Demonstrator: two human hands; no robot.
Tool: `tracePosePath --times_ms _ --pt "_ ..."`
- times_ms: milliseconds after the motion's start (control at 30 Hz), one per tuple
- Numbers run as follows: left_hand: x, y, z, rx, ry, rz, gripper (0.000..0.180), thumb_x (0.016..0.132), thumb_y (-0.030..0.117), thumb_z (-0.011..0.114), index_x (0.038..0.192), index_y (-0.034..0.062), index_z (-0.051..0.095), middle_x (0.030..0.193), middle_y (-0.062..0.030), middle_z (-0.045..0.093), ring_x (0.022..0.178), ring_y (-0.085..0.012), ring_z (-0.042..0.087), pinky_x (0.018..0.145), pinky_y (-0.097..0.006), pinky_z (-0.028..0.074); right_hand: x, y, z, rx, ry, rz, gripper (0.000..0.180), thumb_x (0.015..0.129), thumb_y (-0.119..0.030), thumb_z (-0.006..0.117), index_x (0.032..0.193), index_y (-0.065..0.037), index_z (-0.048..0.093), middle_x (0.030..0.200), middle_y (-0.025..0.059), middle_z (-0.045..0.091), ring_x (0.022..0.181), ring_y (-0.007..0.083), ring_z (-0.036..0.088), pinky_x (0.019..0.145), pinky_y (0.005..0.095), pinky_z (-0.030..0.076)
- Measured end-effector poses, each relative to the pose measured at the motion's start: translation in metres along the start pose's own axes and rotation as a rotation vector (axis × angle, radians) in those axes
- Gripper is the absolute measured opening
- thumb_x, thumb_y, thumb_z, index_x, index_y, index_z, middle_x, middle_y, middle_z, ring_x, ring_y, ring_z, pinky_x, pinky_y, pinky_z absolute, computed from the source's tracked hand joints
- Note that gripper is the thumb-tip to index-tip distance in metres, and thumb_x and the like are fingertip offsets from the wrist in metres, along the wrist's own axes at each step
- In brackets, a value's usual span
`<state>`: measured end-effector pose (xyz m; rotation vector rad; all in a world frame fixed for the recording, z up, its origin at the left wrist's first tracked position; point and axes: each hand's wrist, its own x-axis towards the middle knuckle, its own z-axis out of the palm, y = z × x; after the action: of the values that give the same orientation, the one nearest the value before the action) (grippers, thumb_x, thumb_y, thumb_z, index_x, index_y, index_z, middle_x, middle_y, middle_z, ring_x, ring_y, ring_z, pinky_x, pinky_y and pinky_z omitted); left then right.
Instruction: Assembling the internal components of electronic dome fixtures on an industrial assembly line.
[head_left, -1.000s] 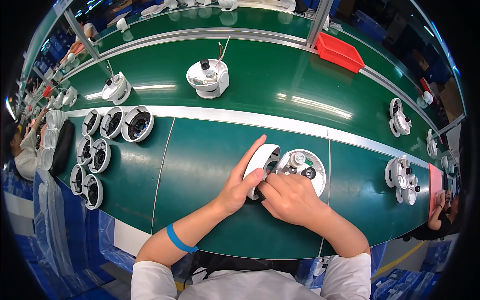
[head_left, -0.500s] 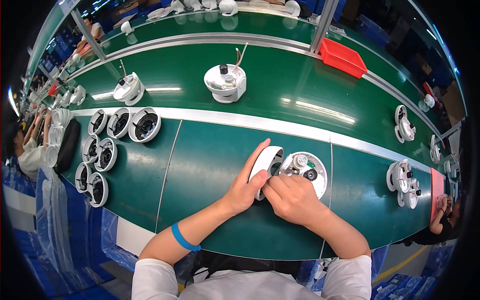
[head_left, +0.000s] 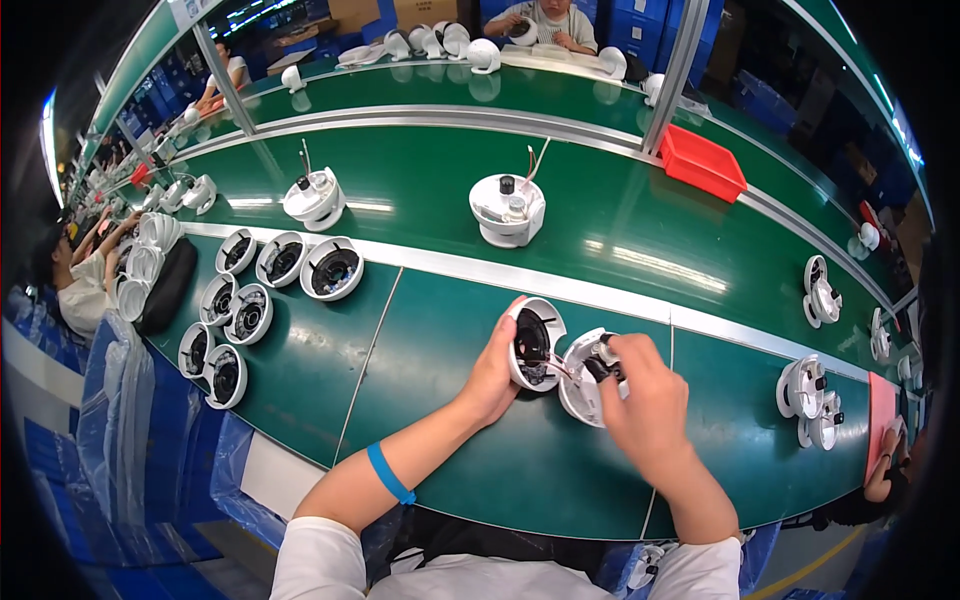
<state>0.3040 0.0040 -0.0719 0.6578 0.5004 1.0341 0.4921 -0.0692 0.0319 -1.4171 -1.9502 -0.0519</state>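
My left hand point(head_left: 490, 376) is closed around a white round dome housing point(head_left: 534, 346) whose black inside faces up toward me. Just right of it, a white camera half point(head_left: 576, 394) with a black lens part and a clear knob-like piece is tilted over the table. My right hand point(head_left: 648, 396) grips this half at its upper right, thumb and fingers closed about the parts there. Thin wires point(head_left: 563, 371) run between the two pieces. What exactly the right fingertips press on is partly hidden.
Several white housings with black insides point(head_left: 332, 268) stand at the left of the green table. Camera assemblies point(head_left: 506, 208) sit on the belt beyond the pale rail. Others point(head_left: 802, 388) stand at the right, near a red tray point(head_left: 702, 164) and a pink mat point(head_left: 880, 410). Co-workers sit around.
My left hand has turned the housing so its inside shows. My right hand has moved from the gap between the pieces to the camera half's right side and tilted it. The view has shifted.
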Motion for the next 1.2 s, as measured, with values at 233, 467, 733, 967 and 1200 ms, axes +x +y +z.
tracePosePath --times_ms 233,467,733,967,1200 --pt "0.024 0.017 -0.019 0.441 0.307 0.173 0.07 0.111 0.043 0.048 0.163 0.0031 0.022 0.149 -0.0146 0.051 0.141 -0.0203 0.045 0.118 -0.033 0.033 0.007 0.026 -0.013 1.232 -0.504 0.523 0.037 0.091 0.005 0.065 0.128 0.003 0.059 0.124 0.01 0.066 0.098 0.021 0.072 0.083 0.0339 0.06" --pt "0.0 0.075 -0.048 -0.032 0.354 0.069 0.083 0.105 0.049 0.057 0.159 0.0001 0.017 0.139 -0.0254 0.054 0.121 -0.0329 0.062 0.097 -0.039 0.055 0.052 0.049 -0.003 1.066 -0.074 0.587 0.017 0.097 -0.003 0.061 0.114 0.001 0.06 0.104 0.0106 0.07 0.096 0.0203 0.074 0.085 0.0325 0.057" --pt "-0.063 0.164 -0.164 -0.18 0.65 0.296 0.062 0.101 0.054 0.062 0.119 -0.0041 0.052 0.091 -0.01 0.066 0.06 -0.0109 0.055 0.049 -0.021 0.044 0.138 0.14 0.039 0.616 0.153 0.631 0.026 0.084 -0.005 0.064 0.107 0.005 0.067 0.09 0.0134 0.075 0.079 0.0178 0.074 0.071 0.0328 0.056" --pt "-0.087 0.209 -0.195 0.088 0.574 0.028 0.044 0.102 0.05 0.064 0.106 0.0062 0.058 0.083 -0.0067 0.069 0.056 -0.0128 0.06 0.048 -0.024 0.046 0.158 0.101 0.107 0.595 0.377 0.57 0.05 0.088 -0.004 0.061 0.136 0.006 0.052 0.128 0.0277 0.061 0.09 0.0317 0.074 0.08 0.0407 0.059" --pt "-0.074 0.192 -0.16 0.445 0.668 0.088 0.025 0.098 0.028 0.065 0.107 0.0094 0.051 0.081 -0.0061 0.062 0.056 -0.0157 0.06 0.048 -0.028 0.045 0.175 0.047 0.141 1.196 0.139 0.621 0.065 0.089 -0.007 0.068 0.147 0.002 0.041 0.11 0.0152 0.067 0.095 0.0198 0.07 0.085 0.0305 0.052"
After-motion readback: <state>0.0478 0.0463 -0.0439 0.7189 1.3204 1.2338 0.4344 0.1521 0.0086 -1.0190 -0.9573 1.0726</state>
